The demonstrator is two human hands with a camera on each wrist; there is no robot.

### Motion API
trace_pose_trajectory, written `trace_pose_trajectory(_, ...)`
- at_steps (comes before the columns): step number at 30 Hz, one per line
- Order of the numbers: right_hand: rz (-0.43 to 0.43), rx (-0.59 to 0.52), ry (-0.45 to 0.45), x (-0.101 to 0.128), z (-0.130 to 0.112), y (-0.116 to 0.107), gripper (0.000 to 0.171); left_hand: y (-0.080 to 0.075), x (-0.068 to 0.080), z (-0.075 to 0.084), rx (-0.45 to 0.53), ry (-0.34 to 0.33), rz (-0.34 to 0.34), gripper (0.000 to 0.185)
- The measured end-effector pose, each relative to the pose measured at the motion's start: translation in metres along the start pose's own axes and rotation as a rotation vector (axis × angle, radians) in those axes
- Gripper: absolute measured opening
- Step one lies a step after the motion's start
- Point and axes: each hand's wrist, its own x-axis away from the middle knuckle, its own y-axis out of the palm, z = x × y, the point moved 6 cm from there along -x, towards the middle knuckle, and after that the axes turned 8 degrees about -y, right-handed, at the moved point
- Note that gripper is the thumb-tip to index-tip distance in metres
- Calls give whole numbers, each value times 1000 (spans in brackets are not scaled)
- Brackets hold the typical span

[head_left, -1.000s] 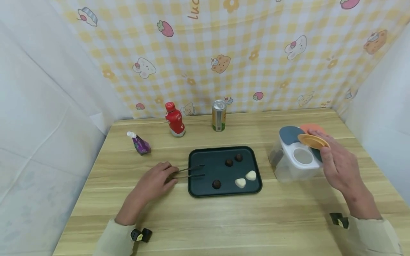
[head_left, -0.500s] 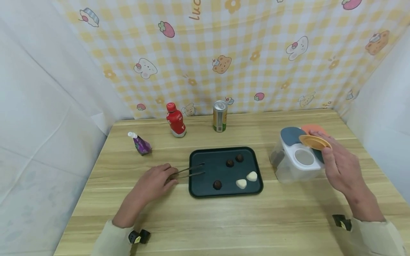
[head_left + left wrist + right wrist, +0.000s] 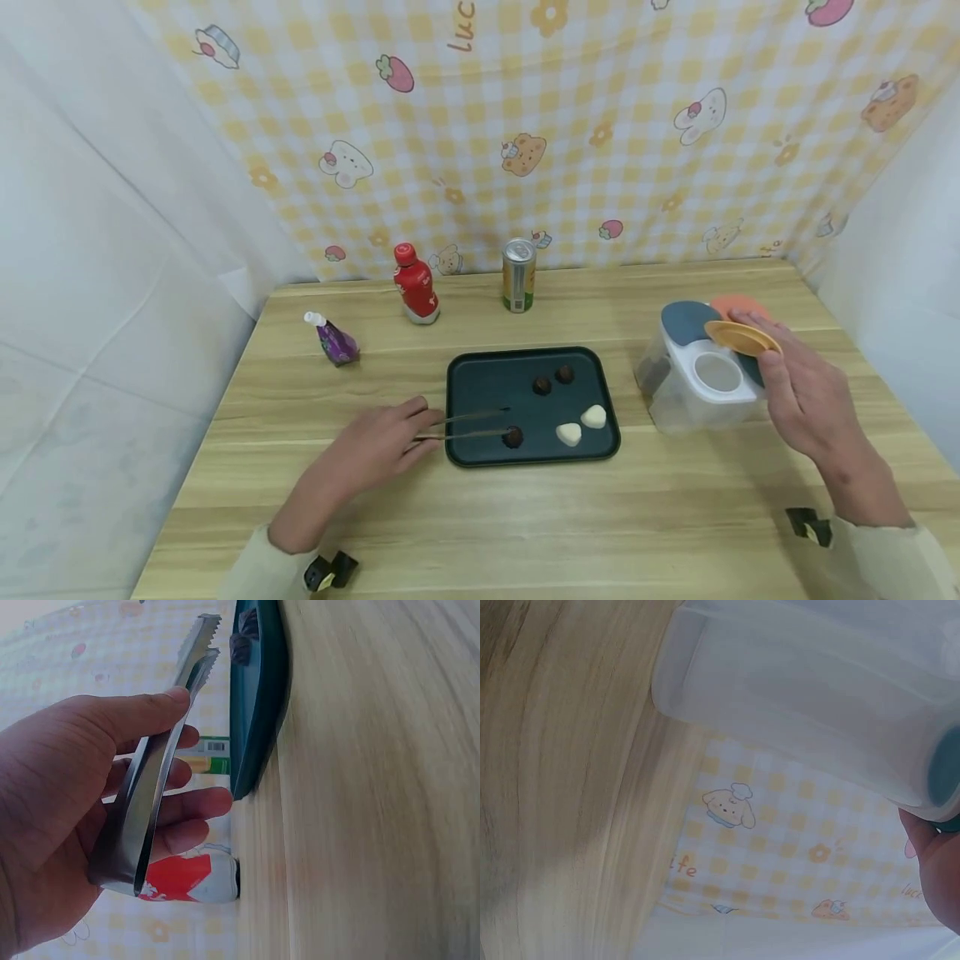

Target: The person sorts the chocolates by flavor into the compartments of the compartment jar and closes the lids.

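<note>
Makeshift home-style recording booth: wooden table (image 3: 525, 517) w/ cartoon gingham backdrop (image 3: 525, 125), white sheets (image 3: 112, 250) at sides.

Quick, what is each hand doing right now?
Left hand: grips metal tongs over the tray.
Right hand: holds the orange lid.

- Wooden table (image 3: 525, 517), pale grain.
- Dark tray (image 3: 480, 375) at the middle.
- Clear container (image 3: 675, 404) near the right edge.
- Red bottle (image 3: 416, 285) and can (image 3: 519, 275) along the back edge.
- Purple pouch (image 3: 333, 340) near the back left corner.
</note>
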Motion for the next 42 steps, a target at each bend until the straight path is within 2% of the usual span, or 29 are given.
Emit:
trace_pose_trajectory(5, -25, 4, 2, -2, -1, -2, 45, 5, 0, 8, 10, 28, -28, 30)
trace_pose_trajectory(19, -33, -20, -13, -8, -4, 1, 47, 20, 2, 7, -29, -26, -91, 34)
trace_pose_trajectory(27, -47, -7, -10, -9, -4, 0, 48, 25, 1, 8, -46, -12, -81, 35)
trace_pose_trajectory(37, -34, -1, -7, -6, -2, 0, 49, 27, 0, 8, -7, 0, -42, 32)
trace_pose_trajectory(42, -21, -2, -6, -4, -3, 0, 48, 28, -1, 6, -2, -4, -46, 33)
